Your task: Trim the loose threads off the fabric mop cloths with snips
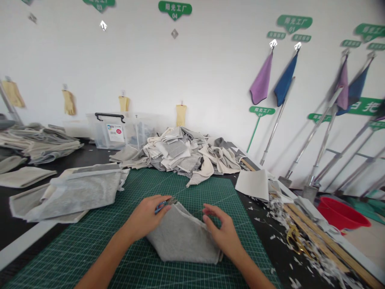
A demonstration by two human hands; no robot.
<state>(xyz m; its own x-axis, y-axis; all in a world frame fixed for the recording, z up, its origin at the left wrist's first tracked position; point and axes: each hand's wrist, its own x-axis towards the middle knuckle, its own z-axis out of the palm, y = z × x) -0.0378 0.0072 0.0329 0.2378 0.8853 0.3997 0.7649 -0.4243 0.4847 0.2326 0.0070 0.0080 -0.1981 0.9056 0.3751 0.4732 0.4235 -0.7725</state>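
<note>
A folded grey cloth piece with a pale upper edge lies on the green cutting mat. My left hand is closed on a small blue-handled tool, its metal end at the cloth's upper left corner. At the cloth's upper right edge is my right hand, thumb and forefinger curved and apart. Whether a thin thread lies between those fingers is too small to tell.
Behind the mat rises a heap of grey and cream cloths, beside a clear plastic box. More stacked cloths lie left. Right are wooden strips, gold scissors, scraps and a red basin.
</note>
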